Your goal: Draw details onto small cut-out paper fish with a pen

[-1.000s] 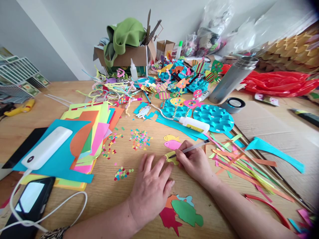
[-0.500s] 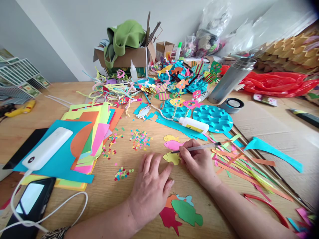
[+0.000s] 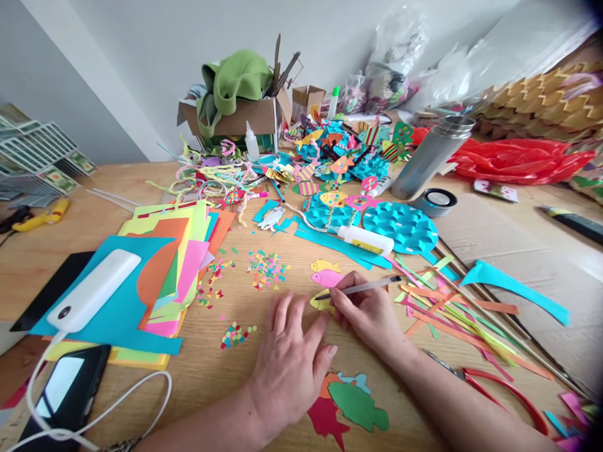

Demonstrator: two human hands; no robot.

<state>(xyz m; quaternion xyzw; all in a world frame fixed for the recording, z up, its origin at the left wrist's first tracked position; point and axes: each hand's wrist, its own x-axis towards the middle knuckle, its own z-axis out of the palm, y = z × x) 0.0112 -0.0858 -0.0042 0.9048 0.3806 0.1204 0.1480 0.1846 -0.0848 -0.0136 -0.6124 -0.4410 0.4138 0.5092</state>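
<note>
My right hand (image 3: 370, 314) holds a slim clear pen (image 3: 372, 285), its dark tip on the head end of a yellow-green paper fish (image 3: 320, 301). My left hand (image 3: 289, 358) lies on the table with its fingers spread, thumb and forefinger beside that fish, whose tail end is partly hidden by the hands. Just above it lie a pink fish (image 3: 325, 278) and an orange-yellow fish (image 3: 324, 265). Below my hands rest green (image 3: 358, 403), red (image 3: 325, 419) and light blue paper fish, overlapping.
Left are coloured paper sheets (image 3: 108, 282), a white power bank (image 3: 97, 289) and a phone (image 3: 66, 389). Confetti (image 3: 268, 269) lies mid-table. A glue bottle (image 3: 366, 240), metal flask (image 3: 432, 157) and blue discs (image 3: 400, 226) stand or lie behind. Paper strips (image 3: 461, 307) and red-handled scissors (image 3: 509, 392) are right.
The view has shifted slightly. The pen is now nearer the front of the yellow-green fish, and my right hand covers more of its tail. More of the scissors shows beside my right forearm.
</note>
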